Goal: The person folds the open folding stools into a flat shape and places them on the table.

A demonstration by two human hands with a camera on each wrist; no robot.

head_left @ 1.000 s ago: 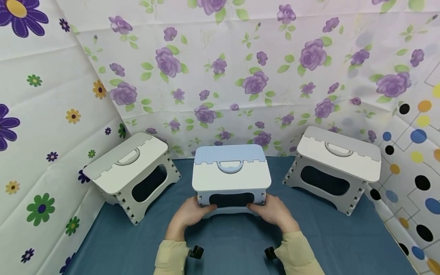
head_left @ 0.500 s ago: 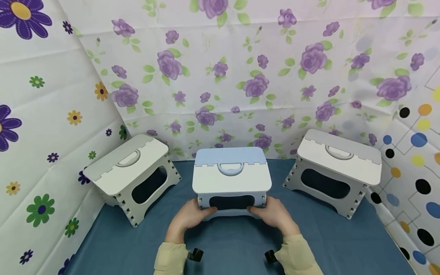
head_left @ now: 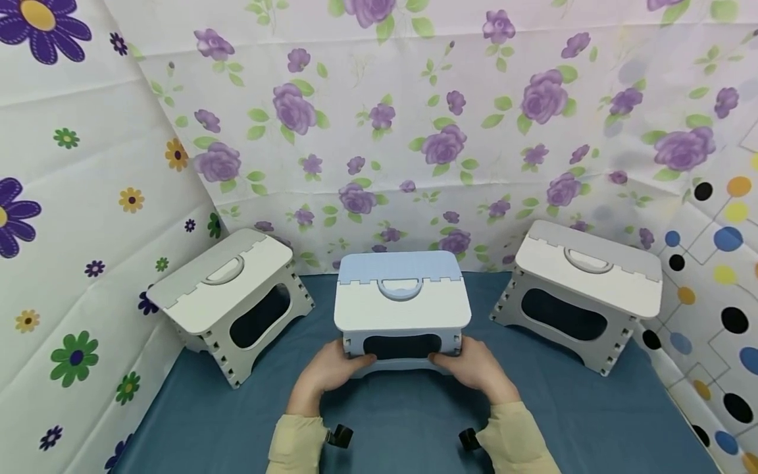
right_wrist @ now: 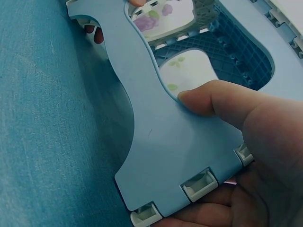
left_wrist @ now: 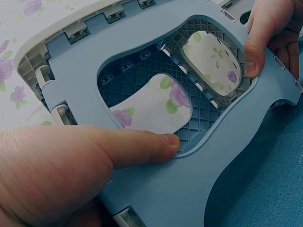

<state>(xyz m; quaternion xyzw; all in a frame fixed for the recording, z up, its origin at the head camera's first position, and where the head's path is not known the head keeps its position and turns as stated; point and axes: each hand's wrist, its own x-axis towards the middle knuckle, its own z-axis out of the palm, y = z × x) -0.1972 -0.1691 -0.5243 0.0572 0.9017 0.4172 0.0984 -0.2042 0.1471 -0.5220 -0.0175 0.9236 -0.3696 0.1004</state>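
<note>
Framed ctr-table, the blue-and-white stool [head_left: 403, 311] stands open, white-and-blue top up, its handle [head_left: 400, 294] folded into the slot. Your L hand [head_left: 328, 370] and R hand [head_left: 476, 370] each pinch one end of its front panel [right_wrist: 147, 118], thumbs [left_wrist: 142, 149] at the cutout's rim, R fingers curled behind the edge; L fingers mostly hidden in yr own wrist view. Whether the feet bear on the cloth, can't tell.

For a good hold, match both ends in height & pressure so the stool doesn't skew; thumbs are best on the solid rim, fingertips clear of the hinge gaps, where a folding leg could nip. Go easy on inward squeeze: the panel may flex or fold.

Underneath, a blue cloth [head_left: 408, 428], fairly smooth, w/ shadow b/w yr forearms. Flanking, well apart, a grey-and-white stool on yr L [head_left: 216, 289] & another on yr R [head_left: 583, 273], both open, angled inward. Bkgd: rose-print sheet [head_left: 349, 72], creased; daisy-print sheet [head_left: 65, 276] L; dotted sheet [head_left: 705, 349] R.
</note>
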